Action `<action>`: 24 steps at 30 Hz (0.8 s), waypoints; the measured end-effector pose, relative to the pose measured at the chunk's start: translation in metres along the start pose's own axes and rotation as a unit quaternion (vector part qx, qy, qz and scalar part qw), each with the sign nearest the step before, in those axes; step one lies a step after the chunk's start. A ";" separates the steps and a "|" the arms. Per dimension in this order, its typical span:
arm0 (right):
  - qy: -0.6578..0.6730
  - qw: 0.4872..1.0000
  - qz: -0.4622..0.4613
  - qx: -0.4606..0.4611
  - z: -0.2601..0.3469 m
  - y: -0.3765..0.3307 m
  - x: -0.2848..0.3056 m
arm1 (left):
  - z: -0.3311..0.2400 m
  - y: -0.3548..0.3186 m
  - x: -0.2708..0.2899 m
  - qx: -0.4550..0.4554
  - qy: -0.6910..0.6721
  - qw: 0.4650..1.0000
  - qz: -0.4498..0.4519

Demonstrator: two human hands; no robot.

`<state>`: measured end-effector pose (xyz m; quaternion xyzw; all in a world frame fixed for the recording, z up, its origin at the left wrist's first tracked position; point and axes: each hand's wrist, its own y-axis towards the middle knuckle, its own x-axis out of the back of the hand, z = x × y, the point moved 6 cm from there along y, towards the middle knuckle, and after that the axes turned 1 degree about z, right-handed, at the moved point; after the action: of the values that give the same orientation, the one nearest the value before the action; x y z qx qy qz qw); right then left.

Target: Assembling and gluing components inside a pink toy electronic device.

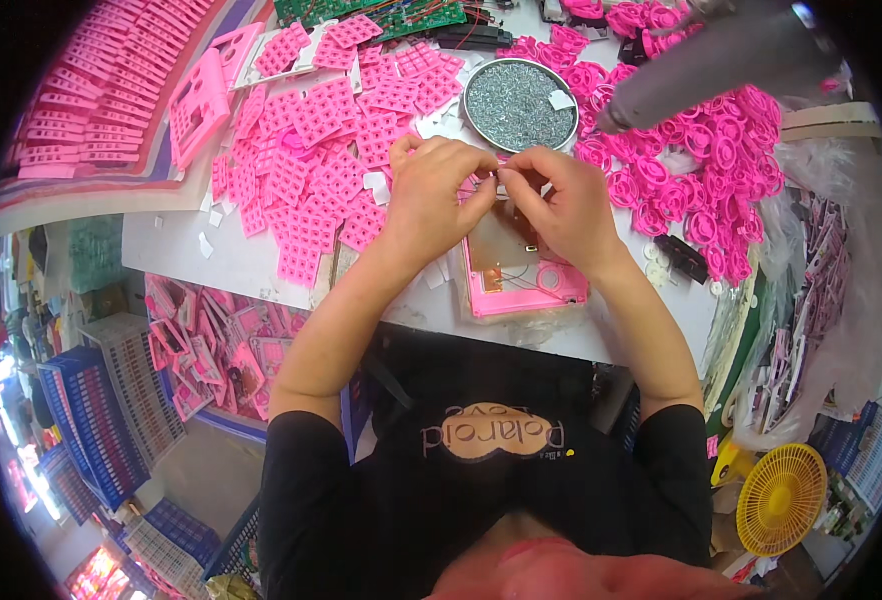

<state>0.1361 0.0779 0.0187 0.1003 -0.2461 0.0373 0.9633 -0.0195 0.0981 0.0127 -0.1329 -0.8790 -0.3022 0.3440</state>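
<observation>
My left hand [431, 200] and my right hand [561, 205] meet fingertip to fingertip over the white table [191, 250], pinching a small part that is too tiny to make out. Right under them lies an open pink plastic casing [521, 285] with a brown circuit board and thin wires inside. To the left of my left hand spreads a heap of pink rubber keypad sheets [321, 150]. A round metal tin of small screws [518, 103] stands just beyond my hands.
A pile of pink ring-shaped parts [701, 170] covers the table's right side. A grey electric screwdriver [721, 60] hangs above it. Stacked pink pieces [91, 90] lie far left. A box of pink casings [216, 345], blue crates [91, 420] and a yellow fan [781, 497] are on the floor.
</observation>
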 end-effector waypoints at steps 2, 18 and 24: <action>-0.004 1.000 -0.001 0.019 0.000 0.000 0.000 | 0.001 0.000 0.003 0.008 0.002 1.000 -0.007; -0.221 0.975 -0.001 0.038 -0.012 -0.008 0.015 | 0.007 -0.008 0.016 0.061 0.093 0.992 -0.055; -0.044 0.998 0.040 0.017 -0.008 0.002 0.014 | -0.017 -0.002 -0.013 -0.042 0.065 0.996 0.031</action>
<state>0.1515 0.0818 0.0189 0.1086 -0.2913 0.0760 0.9474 -0.0019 0.0857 0.0129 -0.1545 -0.8366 -0.3361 0.4040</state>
